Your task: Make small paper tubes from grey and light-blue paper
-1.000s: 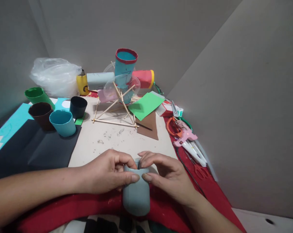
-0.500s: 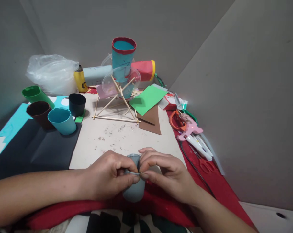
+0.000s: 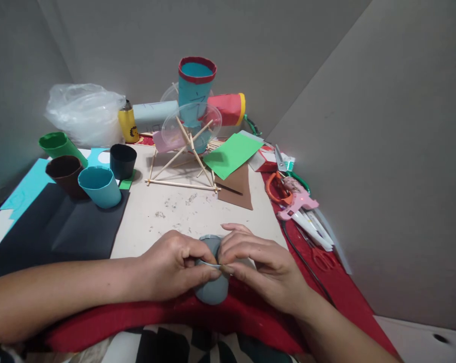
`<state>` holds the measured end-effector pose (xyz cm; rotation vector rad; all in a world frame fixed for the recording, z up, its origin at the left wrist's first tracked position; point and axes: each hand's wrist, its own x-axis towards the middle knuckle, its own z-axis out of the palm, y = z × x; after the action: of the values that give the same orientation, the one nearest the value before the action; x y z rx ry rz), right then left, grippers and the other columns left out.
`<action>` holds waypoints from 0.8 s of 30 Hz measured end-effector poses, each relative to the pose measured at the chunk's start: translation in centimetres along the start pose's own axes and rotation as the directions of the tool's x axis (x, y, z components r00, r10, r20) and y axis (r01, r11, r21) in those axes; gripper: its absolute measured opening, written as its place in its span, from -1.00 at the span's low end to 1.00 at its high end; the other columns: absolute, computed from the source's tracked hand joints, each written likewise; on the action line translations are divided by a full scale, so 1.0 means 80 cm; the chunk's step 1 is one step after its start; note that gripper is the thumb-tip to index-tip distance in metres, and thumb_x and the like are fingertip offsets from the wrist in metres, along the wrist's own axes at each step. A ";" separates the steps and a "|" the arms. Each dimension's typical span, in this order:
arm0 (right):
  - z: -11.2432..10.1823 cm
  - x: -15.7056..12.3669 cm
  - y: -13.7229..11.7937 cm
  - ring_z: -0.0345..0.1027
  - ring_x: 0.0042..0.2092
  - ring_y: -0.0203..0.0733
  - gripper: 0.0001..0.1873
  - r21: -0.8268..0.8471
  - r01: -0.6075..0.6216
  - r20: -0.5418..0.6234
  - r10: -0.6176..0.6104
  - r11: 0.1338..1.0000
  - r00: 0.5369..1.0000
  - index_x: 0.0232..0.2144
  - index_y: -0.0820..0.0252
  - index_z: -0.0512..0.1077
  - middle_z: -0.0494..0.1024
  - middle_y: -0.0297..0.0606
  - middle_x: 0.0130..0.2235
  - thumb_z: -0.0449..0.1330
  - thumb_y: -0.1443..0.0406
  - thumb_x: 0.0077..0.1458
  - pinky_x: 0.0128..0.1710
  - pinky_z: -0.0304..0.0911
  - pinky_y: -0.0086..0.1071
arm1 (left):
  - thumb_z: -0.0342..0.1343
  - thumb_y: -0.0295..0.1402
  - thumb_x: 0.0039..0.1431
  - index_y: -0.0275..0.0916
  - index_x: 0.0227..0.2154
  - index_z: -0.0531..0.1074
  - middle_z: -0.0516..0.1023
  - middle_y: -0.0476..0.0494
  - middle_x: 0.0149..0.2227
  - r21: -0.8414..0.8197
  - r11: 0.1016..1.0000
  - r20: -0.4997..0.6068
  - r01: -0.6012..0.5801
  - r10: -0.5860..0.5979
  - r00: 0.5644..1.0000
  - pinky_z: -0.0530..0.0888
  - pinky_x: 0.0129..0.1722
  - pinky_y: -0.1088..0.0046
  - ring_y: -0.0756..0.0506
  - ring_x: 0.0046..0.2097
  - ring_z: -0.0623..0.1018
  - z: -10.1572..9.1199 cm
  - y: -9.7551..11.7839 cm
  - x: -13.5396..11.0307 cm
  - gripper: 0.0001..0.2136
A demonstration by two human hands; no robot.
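A grey paper cup (image 3: 212, 291) stands upright at the table's front edge, between my two hands. My left hand (image 3: 180, 264) pinches its near rim from the left, thumb outside and fingers inside. From the right, my right hand (image 3: 256, 264) pinches the same rim close beside the left fingertips. Part of the cup's opening is hidden behind my fingers. Other handmade cups stand to the left: a light blue cup (image 3: 101, 190), a brown cup (image 3: 71, 184), a black cup (image 3: 123, 164) and a green cup (image 3: 63, 148).
Beyond my hands stands a wooden stick frame (image 3: 182, 185) carrying clear discs, a blue cup with red rim (image 3: 195, 96) and a red cup (image 3: 228, 110). Green paper (image 3: 231, 156) lies beside it. On the right are a pink glue gun (image 3: 299, 200), orange scissors (image 3: 278, 189) and red scissors (image 3: 323, 258).
Both hands and the grey cup have shifted slightly; the fingers still pinch its rim. The whole view has moved a little, with the background things slightly further right.
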<state>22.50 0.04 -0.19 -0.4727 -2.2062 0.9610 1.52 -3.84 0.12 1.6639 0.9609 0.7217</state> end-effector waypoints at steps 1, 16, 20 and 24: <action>0.000 0.000 0.000 0.42 -0.33 -0.27 -0.92 -0.002 -0.002 0.004 0.002 1.000 1.000 -0.34 0.16 0.43 0.50 -0.36 -0.40 0.19 0.39 0.24 0.11 0.13 -0.11 | 0.16 -0.35 0.14 -0.35 -0.46 0.55 0.37 0.05 -0.64 -0.003 1.000 0.007 0.018 -0.018 1.000 0.19 -0.60 0.64 0.10 -0.59 0.27 -0.001 0.000 0.001 -0.83; -0.001 0.003 0.004 0.43 -0.30 -0.27 -0.90 -0.065 0.024 -0.012 -0.024 0.998 1.000 -0.35 0.14 0.42 0.51 -0.35 -0.39 0.19 0.38 0.24 0.12 0.11 -0.11 | 0.18 -0.44 0.16 -0.36 -0.42 0.59 0.52 -0.07 -0.51 0.103 0.963 -0.060 -0.250 0.257 0.965 0.34 -0.41 0.60 0.05 -0.45 0.44 -0.009 -0.004 0.005 -0.88; 0.000 0.002 0.004 0.42 -0.25 -0.23 -0.88 -0.085 0.021 -0.018 -0.022 0.996 1.000 -0.36 0.14 0.39 0.50 -0.33 -0.37 0.14 0.38 0.27 0.12 0.10 -0.10 | 0.23 -0.42 0.12 -0.35 -0.37 0.58 0.51 -0.03 -0.52 0.132 0.976 -0.070 -0.176 0.186 0.980 0.30 -0.51 0.63 0.07 -0.52 0.38 -0.010 -0.005 0.005 -0.91; 0.002 -0.002 0.007 0.41 -0.13 -0.18 -0.88 -0.082 0.051 -0.010 -0.052 0.995 0.999 -0.35 0.15 0.37 0.49 -0.32 -0.38 0.12 0.41 0.26 0.16 0.07 -0.10 | 0.17 -0.46 0.18 -0.35 -0.45 0.56 0.55 -0.08 -0.50 0.150 0.950 -0.029 -0.274 0.281 0.959 0.37 -0.39 0.62 0.04 -0.44 0.47 -0.012 -0.005 0.006 -0.87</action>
<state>22.55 0.20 -0.75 -0.4558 -2.2420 0.8419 0.88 -2.93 0.01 1.9415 0.8375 0.9019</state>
